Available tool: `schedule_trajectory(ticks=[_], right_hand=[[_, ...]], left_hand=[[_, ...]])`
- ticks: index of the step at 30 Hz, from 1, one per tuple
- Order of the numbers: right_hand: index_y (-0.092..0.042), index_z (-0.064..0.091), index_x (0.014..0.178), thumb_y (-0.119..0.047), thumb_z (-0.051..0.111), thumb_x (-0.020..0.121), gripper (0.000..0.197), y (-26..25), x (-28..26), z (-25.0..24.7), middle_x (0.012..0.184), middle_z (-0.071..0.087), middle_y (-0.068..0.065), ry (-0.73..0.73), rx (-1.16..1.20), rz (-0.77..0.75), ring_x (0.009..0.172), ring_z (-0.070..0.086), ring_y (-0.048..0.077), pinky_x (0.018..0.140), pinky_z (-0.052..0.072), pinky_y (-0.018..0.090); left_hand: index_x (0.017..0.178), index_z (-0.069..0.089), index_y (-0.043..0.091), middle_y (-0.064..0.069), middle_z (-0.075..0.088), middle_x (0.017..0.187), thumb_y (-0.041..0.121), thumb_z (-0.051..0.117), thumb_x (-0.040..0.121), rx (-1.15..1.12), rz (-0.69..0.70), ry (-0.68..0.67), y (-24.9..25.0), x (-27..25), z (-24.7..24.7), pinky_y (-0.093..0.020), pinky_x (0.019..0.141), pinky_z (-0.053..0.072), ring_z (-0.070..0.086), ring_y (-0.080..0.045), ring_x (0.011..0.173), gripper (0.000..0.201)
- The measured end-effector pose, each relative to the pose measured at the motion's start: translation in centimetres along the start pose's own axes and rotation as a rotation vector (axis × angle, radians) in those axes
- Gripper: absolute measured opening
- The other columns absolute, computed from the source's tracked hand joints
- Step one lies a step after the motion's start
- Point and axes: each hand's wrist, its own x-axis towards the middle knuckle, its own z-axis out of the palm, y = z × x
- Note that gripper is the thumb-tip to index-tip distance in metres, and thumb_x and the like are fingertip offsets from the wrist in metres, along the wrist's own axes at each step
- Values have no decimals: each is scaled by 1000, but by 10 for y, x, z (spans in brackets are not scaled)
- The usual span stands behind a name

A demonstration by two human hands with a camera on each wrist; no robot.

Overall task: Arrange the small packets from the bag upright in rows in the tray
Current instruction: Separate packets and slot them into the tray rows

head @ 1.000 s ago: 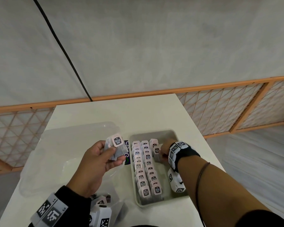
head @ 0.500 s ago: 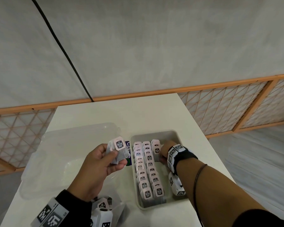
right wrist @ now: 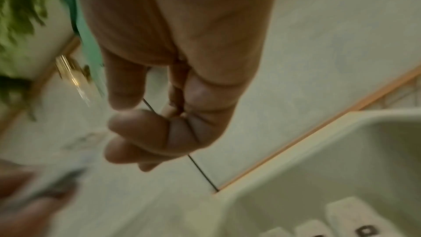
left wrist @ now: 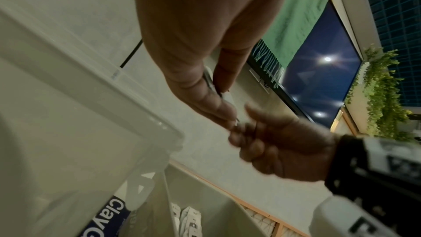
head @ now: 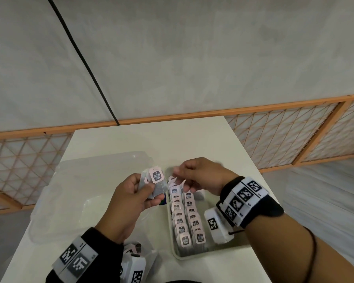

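The left hand (head: 129, 199) grips a small stack of packets (head: 154, 183), long axis upright, pink tag facing up. Just right of it, the right hand (head: 200, 176) hovers with fingers curled, holding nothing, above the far end of the tray (head: 178, 255), where two rows of packets (head: 187, 217) stand upright.

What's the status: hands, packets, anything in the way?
Left hand grips a small stack of pink-tagged tea packets. Right hand curled, empty, above the grey plastic tray. Two full rows upright, third started. Nothing in the way.
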Motion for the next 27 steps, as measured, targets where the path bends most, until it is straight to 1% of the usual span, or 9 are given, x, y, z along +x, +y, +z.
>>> schedule_trajectory(ticks=[3,7,12,14,16,17,19,21,27], right_hand=[[-6,66,91,-17,67,87,12,-13,-16,15,70,66,2,-55,36,-90,56,59,11,48,45,17],[-3,64,86,-7,67,86,5,-6,-13,11,55,61,-1,25,12,-89,48,58,7,45,44,16],[-10,58,73,-8,62,88,16,20,12,-27,66,63,9,396,-181,171,54,59,16,56,55,25],[-14,53,67,-8,61,86,22,26,20,-33,69,61,6,367,-433,297,58,60,16,57,55,23],[-16,48,60,-9,61,84,29,35,26,-30,66,53,1,253,-721,479,54,49,13,53,46,20],[-17,49,59,-11,63,84,30,41,29,-29,70,54,1,177,-875,538,56,46,12,59,46,21],[-16,66,76,-21,69,82,9,57,39,-28,103,66,-1,113,-953,591,82,58,15,84,47,26],[-21,69,109,-30,74,78,32,77,53,-31,127,61,-5,118,-1020,600,111,58,16,98,45,30],[-19,63,122,-29,77,74,51,66,40,-26,134,54,-4,14,-1111,577,123,50,19,106,40,31]], left_hand=[[98,61,5,-16,72,93,1,55,91,38,30,-5,-1,1,7,-24,61,57,72,-30,80,10],[97,60,4,-18,71,94,1,55,91,69,36,-7,-4,1,11,-27,64,58,72,-29,81,8],[99,59,6,-16,70,92,4,52,94,73,3,37,-7,1,3,-29,69,60,73,-28,80,9],[99,59,6,-16,71,90,3,52,93,67,-7,44,-7,1,2,-30,70,60,73,-29,80,9],[100,59,5,-15,71,88,3,52,93,59,-13,41,-8,1,1,-31,70,60,72,-29,80,10],[99,59,5,-15,71,87,2,52,93,56,-14,39,-8,1,1,-30,69,60,72,-30,80,10],[98,59,5,-14,71,85,2,52,93,52,-14,36,-9,0,1,-29,67,60,72,-30,79,9],[97,59,5,-14,71,85,2,52,93,54,-14,35,-9,0,1,-28,66,60,73,-29,79,9],[98,60,5,-14,72,85,3,53,93,53,-22,37,-8,1,-3,-27,65,59,73,-30,80,9]])
